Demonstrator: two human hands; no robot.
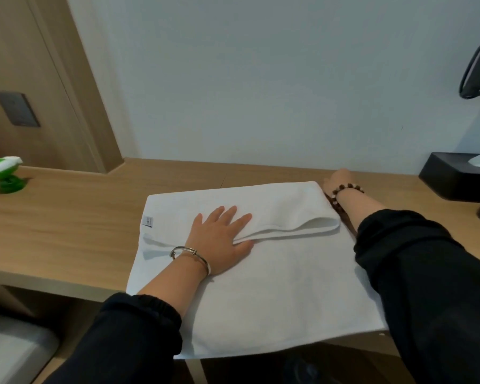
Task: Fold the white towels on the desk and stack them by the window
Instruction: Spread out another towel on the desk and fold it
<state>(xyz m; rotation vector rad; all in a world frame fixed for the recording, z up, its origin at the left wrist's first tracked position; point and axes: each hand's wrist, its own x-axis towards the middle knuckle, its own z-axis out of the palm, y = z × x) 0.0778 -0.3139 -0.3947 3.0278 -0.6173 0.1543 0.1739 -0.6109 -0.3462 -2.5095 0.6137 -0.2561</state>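
Towel [275, 300] (white, half-folded) lies flat under left hand [219, 242].

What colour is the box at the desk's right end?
The box is black, shown best in the head view.

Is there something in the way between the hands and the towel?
No, nothing visible. The left hand lies flat on the towel, and the right hand is at its far corner, fingers hidden.

You will find no text here that can be read. The small tag [147, 220] at the left edge of your white towel [261, 286] carries dark print, but it is too small and blurred to make out.
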